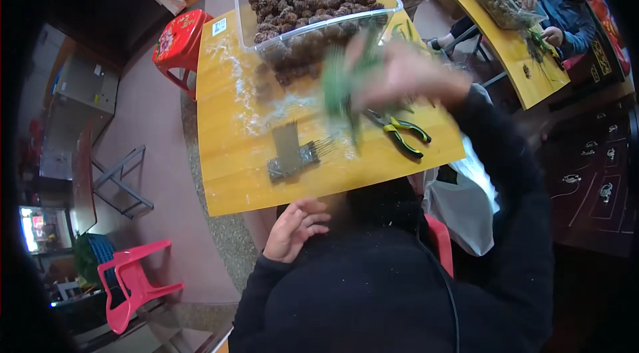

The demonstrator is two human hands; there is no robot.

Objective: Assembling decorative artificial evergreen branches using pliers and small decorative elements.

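Over the right part of the yellow table (229,183), my right hand (399,77) is smeared by motion. A green leafy-looking bunch (343,80), equally blurred, moves with it; its exact kind does not show. Below that hand lie pliers (403,137) with black and yellow handles. My left hand (297,228) rests in front of the table's near edge, fingers loosely bent and apart, holding nothing. Between the hands, on the tabletop, sits a bundle of thin dark wires (313,153) next to a grey-brown strip (287,147).
A clear plastic bin (319,23) full of pine cones stands at the table's far side. A red stool (180,43) is to the left, a pink chair (136,283) lower left. White plastic bags (462,203) hang at the right. Another person (562,17) works at a second table (496,43).
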